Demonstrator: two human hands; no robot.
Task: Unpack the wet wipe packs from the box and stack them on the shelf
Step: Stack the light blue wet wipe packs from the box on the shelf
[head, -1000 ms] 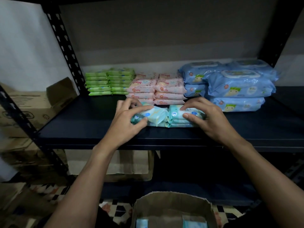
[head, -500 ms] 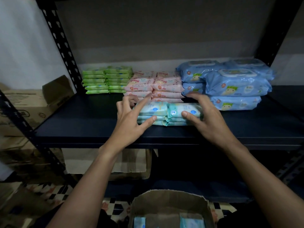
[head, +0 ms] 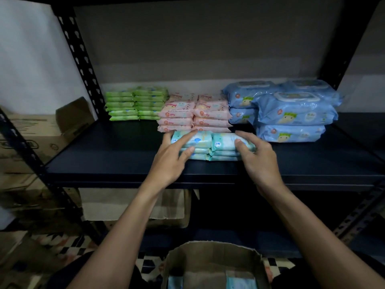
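Two short piles of teal wet wipe packs [head: 208,142] lie side by side on the dark shelf [head: 104,159], right in front of the pink packs. My left hand [head: 168,161] rests against the left pile with its fingers spread, index finger over the top pack. My right hand [head: 258,159] cups the right end of the right pile, thumb on the front and fingers over the top. Below me stands the open cardboard box [head: 208,253], with more teal packs [head: 239,282] visible inside it.
Green packs [head: 135,105], pink packs [head: 195,113] and large blue packs [head: 287,109] are stacked along the back of the shelf. A black perforated post [head: 79,59] stands at the left, with a cardboard carton [head: 31,138] beyond it. More cartons sit under the shelf.
The tilted pack under my left hand has been laid flat onto the left pile. My left fingers opened and spread. Both piles moved back against the pink packs.
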